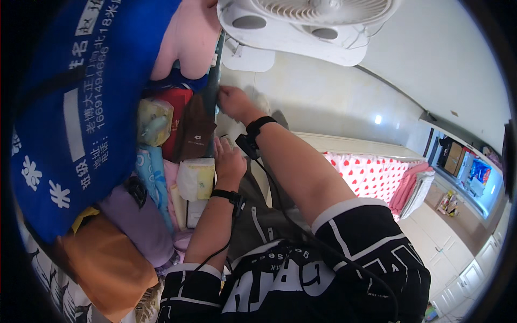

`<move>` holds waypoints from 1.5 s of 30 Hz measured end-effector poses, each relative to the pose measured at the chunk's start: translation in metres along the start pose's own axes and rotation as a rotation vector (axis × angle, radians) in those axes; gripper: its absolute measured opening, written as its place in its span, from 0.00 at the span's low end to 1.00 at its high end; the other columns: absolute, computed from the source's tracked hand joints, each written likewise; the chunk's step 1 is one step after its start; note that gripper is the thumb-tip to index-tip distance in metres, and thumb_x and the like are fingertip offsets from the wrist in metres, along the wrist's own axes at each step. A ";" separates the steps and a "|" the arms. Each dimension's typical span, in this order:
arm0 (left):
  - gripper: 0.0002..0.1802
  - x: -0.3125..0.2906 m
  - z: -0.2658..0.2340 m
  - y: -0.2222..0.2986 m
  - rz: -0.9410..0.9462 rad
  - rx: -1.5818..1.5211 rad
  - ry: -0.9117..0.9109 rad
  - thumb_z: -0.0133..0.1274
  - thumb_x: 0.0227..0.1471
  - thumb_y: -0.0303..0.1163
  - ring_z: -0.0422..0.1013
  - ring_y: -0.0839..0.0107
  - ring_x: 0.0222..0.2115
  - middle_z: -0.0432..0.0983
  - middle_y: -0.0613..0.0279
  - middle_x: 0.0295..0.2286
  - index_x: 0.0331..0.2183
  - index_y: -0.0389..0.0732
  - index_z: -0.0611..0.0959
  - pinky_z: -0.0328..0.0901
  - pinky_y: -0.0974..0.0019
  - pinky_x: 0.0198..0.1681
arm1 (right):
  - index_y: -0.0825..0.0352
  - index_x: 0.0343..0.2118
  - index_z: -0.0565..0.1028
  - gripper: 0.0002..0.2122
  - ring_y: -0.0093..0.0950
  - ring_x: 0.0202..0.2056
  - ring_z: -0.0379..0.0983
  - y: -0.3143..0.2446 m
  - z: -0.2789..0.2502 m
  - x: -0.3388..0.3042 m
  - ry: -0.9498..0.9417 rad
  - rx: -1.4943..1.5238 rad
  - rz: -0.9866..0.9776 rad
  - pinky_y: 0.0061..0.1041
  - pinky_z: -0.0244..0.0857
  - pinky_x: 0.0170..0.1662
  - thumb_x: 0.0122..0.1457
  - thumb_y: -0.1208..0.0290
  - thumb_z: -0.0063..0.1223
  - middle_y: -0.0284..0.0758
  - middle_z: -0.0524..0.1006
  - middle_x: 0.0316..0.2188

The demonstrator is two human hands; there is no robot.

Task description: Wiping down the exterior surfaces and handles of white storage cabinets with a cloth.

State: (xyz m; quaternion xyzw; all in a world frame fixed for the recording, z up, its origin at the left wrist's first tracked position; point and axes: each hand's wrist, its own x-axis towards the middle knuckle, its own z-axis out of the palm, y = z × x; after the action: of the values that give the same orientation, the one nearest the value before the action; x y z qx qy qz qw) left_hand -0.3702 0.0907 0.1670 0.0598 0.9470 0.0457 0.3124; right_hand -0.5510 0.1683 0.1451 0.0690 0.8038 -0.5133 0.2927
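My right hand point(235, 103) is closed, its curled fingers against the dark edge strip point(213, 89) beside the piled goods; whatever is inside the grip is hidden. Closer to me, my left hand point(230, 160) has its fingers extended along that same side, next to a brown pouch point(196, 129) and a white and yellow soft pack point(195, 179). I see nothing held in it. Behind the pouch lie a red packet point(171, 102) and a clear bag with a pale blue item point(155, 123). Each wrist wears a black strap with a cable.
A large blue printed bag point(102, 91) fills the left, with a pink soft object point(188, 40) beyond. Purple point(137, 220) and orange-brown point(110, 264) bundles lie nearer. A white fan point(318, 21) stands at the far side. Heart-patterned cloth point(366, 175) lies to the right.
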 end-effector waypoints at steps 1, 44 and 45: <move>0.20 -0.001 0.007 -0.002 -0.003 -0.165 0.043 0.60 0.53 0.40 0.57 0.41 0.63 0.70 0.40 0.57 0.44 0.38 0.86 0.48 0.46 0.68 | 0.64 0.44 0.81 0.15 0.37 0.26 0.80 0.000 -0.001 0.003 -0.074 -0.083 0.056 0.37 0.72 0.30 0.65 0.63 0.42 0.46 0.82 0.27; 0.35 0.073 -0.058 0.016 -1.248 -0.063 0.552 0.70 0.36 0.57 0.79 0.61 0.37 0.77 0.63 0.39 0.44 0.51 0.77 0.65 0.51 0.41 | 0.74 0.56 0.70 0.21 0.51 0.55 0.71 0.118 -0.245 0.018 -0.483 -0.656 -0.369 0.42 0.66 0.58 0.67 0.63 0.51 0.53 0.75 0.52; 0.36 0.076 -0.055 0.019 -1.238 -0.011 0.651 0.69 0.35 0.61 0.78 0.62 0.36 0.76 0.64 0.38 0.43 0.52 0.77 0.64 0.51 0.39 | 0.74 0.55 0.70 0.21 0.50 0.54 0.72 0.127 -0.226 0.031 -0.473 -0.556 -0.414 0.41 0.66 0.58 0.67 0.63 0.52 0.53 0.76 0.51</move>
State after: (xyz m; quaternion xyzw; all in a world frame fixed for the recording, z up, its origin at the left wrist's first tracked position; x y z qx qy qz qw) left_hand -0.4622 0.1175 0.1693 -0.5090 0.8521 -0.1204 -0.0184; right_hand -0.6148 0.4170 0.0966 -0.2954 0.8194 -0.3265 0.3672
